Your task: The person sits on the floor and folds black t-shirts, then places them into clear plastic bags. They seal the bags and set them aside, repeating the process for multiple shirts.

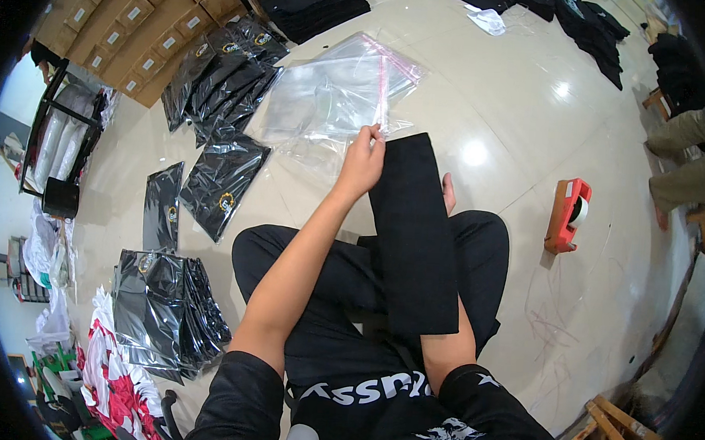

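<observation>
A folded black garment (414, 241) lies lengthwise over my right forearm, and my right hand (448, 194) is mostly hidden beneath it, only a finger or thumb showing at its right edge. My left hand (367, 158) pinches the edge of a clear plastic bag (347, 94) at its pink-white strip, beside the garment's top left corner. More clear bags (397, 58) with pink strips lie flat under and behind it on the floor. To the left are black garments in clear bags (223, 183), bearing a yellow print, and a stack of bagged black garments (156, 311).
A red tape dispenser (568, 216) stands on the tiled floor at right. Cardboard boxes (147, 24) and a black garment pile (313, 6) are at the top left. A person's legs (687, 160) are at the right edge, wooden legs of a stool (613, 434) at the lower right.
</observation>
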